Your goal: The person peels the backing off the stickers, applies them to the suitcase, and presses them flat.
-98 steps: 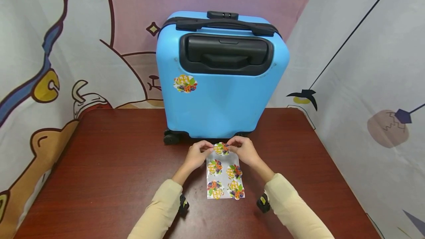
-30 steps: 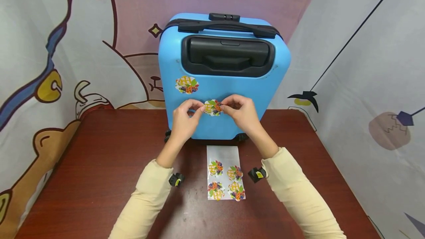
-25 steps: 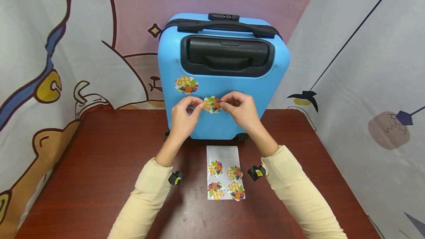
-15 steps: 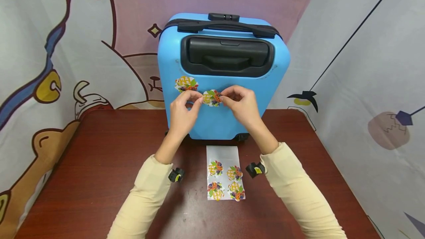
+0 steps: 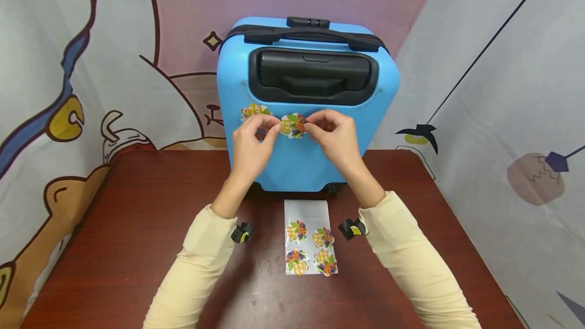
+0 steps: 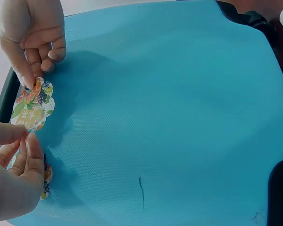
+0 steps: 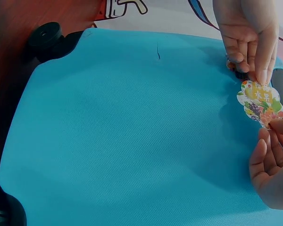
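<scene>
A fruit-printed sticker (image 5: 293,126) with a scalloped edge is stretched between my two hands, in front of the blue suitcase (image 5: 301,166). My left hand (image 5: 252,146) pinches its left edge between thumb and fingers. On the opposite edge, my right hand (image 5: 335,138) pinches it the same way. The left wrist view shows the sticker (image 6: 33,104) held close over the suitcase face, with shadows beside the hands. Another sticker (image 5: 254,110) is stuck on the suitcase at the upper left, partly covered by my left hand.
A white backing sheet (image 5: 306,209) with several fruit stickers lies on the brown table (image 5: 160,227) before the suitcase. The suitcase stands upright, its black handle recess (image 5: 313,75) above my hands. A cartoon-printed cloth (image 5: 183,14) hangs behind.
The sticker came off the top of the backing sheet and was carried up to the suitcase. Over the last second both hands raised it further, level with the other sticker.
</scene>
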